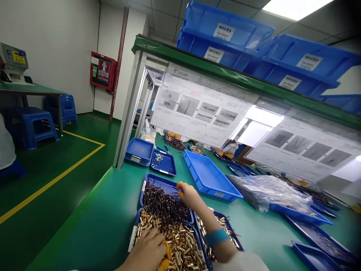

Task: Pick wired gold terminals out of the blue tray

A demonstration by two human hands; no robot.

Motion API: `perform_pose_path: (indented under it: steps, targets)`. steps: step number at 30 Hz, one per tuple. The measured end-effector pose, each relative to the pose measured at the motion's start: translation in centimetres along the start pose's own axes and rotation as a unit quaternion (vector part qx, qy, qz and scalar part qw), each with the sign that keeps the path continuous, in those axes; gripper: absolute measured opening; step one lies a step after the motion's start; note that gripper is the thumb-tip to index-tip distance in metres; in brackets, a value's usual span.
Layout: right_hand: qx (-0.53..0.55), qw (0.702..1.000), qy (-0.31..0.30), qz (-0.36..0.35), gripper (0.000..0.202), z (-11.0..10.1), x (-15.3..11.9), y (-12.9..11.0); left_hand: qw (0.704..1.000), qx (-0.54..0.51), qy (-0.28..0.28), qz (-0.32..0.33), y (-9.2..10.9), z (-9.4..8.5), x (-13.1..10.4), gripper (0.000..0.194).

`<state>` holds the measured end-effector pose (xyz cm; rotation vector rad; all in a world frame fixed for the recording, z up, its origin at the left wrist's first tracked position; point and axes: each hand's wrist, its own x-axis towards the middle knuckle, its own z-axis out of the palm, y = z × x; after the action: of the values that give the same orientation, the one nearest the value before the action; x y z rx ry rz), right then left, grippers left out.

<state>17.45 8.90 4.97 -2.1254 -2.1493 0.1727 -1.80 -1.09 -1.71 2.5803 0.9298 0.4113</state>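
My left hand point(150, 248) is low over a blue tray heaped with small brass-coloured tubes point(183, 241). Its fingers are curled down at the heap, with orange covers on some fingertips; anything between them is hidden. Farther forward, my right hand point(189, 194) reaches over a second blue tray holding a tangle of thin dark wires with reddish strands point(162, 203). Its orange-covered fingertips are pinched together at a thin dark wire point(174, 191) by the tray's right side. Under my right forearm, which wears a teal wristband, lies another tray with brass-coloured tubes point(222, 225).
Behind the trays stand a large light-blue bin point(207, 175), a small tray with loose pieces point(163, 163) and stacked trays point(139, 150). To the right lie plastic bags point(262, 190). A shelf post point(131, 109) rises at the left table edge. Co-workers' gloved hands point(225, 153) show across the table.
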Motion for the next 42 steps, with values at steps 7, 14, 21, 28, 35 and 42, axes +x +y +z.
perform_pose_path:
  steps: [7, 14, 21, 28, 35, 42]
  targets:
    - [-0.008, 0.997, -0.074, 0.018, 0.024, 3.0, 4.0, 0.7, 1.000, -0.024, 0.007, -0.009, 0.1, -0.6, 0.1, 0.008]
    - [0.064, 0.986, -0.082, -0.127, 0.016, 0.5, 0.1, -0.5, 0.999, 0.017, 0.029, 0.016, -0.2, 0.3, 0.1, 0.014]
    - [0.095, 0.980, 0.048, -0.168, 0.026, -2.7, -7.7, -2.4, 0.995, 0.089, 0.029, 0.042, -0.1, 0.8, -0.3, 0.018]
    - [0.267, 0.941, 0.197, -0.064, 0.015, 2.1, -13.1, -0.4, 0.999, -0.042, -0.011, -0.007, 0.2, -0.3, -0.1, 0.007]
    - [0.303, 0.901, 0.310, -0.003, 0.020, 5.0, -14.0, 1.1, 0.955, -0.264, 0.013, -0.132, 1.4, -2.6, 0.0, 0.023]
    - [0.354, 0.892, 0.280, 0.009, 0.010, 3.8, -13.9, 0.5, 0.932, -0.335, 0.043, -0.129, 1.3, -2.7, 0.0, 0.023]
